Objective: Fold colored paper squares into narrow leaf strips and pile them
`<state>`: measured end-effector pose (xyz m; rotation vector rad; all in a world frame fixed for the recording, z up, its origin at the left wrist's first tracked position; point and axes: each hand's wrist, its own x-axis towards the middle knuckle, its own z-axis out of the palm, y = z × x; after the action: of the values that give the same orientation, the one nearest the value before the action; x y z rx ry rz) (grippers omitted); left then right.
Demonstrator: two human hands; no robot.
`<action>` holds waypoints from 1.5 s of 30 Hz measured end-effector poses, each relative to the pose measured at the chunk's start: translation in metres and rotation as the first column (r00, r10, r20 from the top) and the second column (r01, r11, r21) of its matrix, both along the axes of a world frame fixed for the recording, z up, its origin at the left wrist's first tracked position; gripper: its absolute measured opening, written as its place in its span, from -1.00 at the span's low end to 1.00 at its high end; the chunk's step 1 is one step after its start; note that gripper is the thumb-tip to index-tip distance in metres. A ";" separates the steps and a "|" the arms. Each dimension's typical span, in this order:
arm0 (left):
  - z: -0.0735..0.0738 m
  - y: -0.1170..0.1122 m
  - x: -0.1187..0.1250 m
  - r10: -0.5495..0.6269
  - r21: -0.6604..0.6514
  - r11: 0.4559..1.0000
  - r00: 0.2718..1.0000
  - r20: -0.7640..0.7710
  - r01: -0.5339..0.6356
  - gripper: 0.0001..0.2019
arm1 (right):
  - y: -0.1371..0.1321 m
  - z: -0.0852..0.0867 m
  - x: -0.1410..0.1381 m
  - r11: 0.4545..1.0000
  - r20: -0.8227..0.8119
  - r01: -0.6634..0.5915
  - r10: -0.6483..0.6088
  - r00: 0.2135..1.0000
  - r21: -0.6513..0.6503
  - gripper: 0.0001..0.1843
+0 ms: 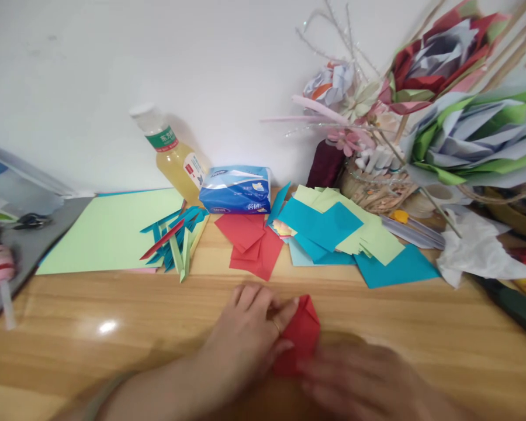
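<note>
A folded piece of red paper lies on the wooden table near the front edge. My left hand rests on its left side, fingers curled and pressing down on the paper. Smeared by motion, my right hand sits over the paper's lower right part; its fingers cannot be made out.
Behind lie loose red squares, a heap of blue and green squares, cut paper strips, a large green sheet, a tissue pack and a drink bottle. Paper flowers in a basket fill the right; crumpled tissue lies beside them.
</note>
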<state>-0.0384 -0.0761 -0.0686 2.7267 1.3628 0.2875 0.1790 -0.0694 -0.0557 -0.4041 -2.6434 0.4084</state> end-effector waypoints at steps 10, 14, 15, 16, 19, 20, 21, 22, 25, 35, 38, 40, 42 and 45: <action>0.001 0.006 -0.008 -0.070 0.256 0.967 0.973 0.218 0.013 -0.80 | 0.014 -0.016 0.010 0.896 0.002 0.347 -0.362 0.932 0.278 -0.72; 0.003 0.005 -0.010 -0.150 0.282 0.955 0.967 0.206 0.088 -0.73 | 0.011 -0.008 0.012 0.841 0.039 0.357 -0.406 0.913 0.406 -0.63; 0.003 0.004 -0.009 -0.158 0.309 0.946 0.970 0.185 0.095 -0.72 | 0.011 -0.007 0.012 0.839 0.039 0.351 -0.402 0.915 0.415 -0.61; 0.002 0.002 -0.008 -0.164 0.334 0.937 0.974 0.154 0.105 -0.72 | 0.011 -0.007 0.013 0.844 0.041 0.344 -0.394 0.918 0.411 -0.60; 0.001 -0.006 -0.004 -0.158 0.359 0.925 0.985 0.071 0.123 -0.73 | 0.010 -0.010 0.012 0.873 0.060 0.320 -0.366 0.929 0.367 -0.60; 0.000 -0.008 -0.002 -0.141 0.346 0.932 0.987 0.076 0.106 -0.75 | 0.010 -0.012 0.012 0.882 0.067 0.316 -0.361 0.930 0.350 -0.62; 0.001 -0.009 -0.001 -0.118 0.326 0.942 0.989 0.093 0.081 -0.77 | 0.010 -0.014 0.011 0.889 0.073 0.317 -0.359 0.931 0.331 -0.65; 0.001 -0.009 0.000 -0.094 0.304 0.951 0.989 0.116 0.055 -0.78 | 0.009 -0.016 0.011 0.893 0.071 0.323 -0.361 0.930 0.312 -0.68; 0.002 -0.006 -0.002 -0.071 0.279 0.960 0.985 0.158 0.025 -0.81 | 0.010 -0.020 0.009 0.898 0.057 0.353 -0.380 0.923 0.264 -0.75; 0.000 0.002 -0.009 -0.043 0.167 0.986 0.912 0.408 -0.028 -0.90 | 0.014 -0.020 0.007 0.913 -0.002 0.376 -0.380 0.925 0.158 -0.83; 0.000 0.003 -0.012 0.012 0.044 0.998 0.872 0.489 -0.039 -0.93 | 0.018 -0.020 0.007 0.906 -0.049 0.422 -0.420 0.906 0.031 -0.85; 0.000 0.004 -0.014 0.037 0.005 0.999 0.862 0.506 -0.046 -0.95 | 0.020 -0.019 0.007 0.900 -0.053 0.429 -0.434 0.900 -0.085 -0.85; 0.000 0.004 -0.014 0.070 -0.036 0.998 0.860 0.506 -0.060 -0.95 | 0.021 -0.018 0.008 0.900 -0.020 0.410 -0.417 0.909 -0.148 -0.87; 0.000 0.005 -0.015 0.100 -0.076 0.995 0.861 0.498 -0.071 -0.94 | 0.022 -0.016 0.008 0.915 0.016 0.384 -0.385 0.923 -0.124 -0.92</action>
<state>-0.0529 -0.0712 -0.0688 2.3041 1.3058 0.8812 0.1870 -0.0479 -0.0721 -0.9410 -2.4536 0.4441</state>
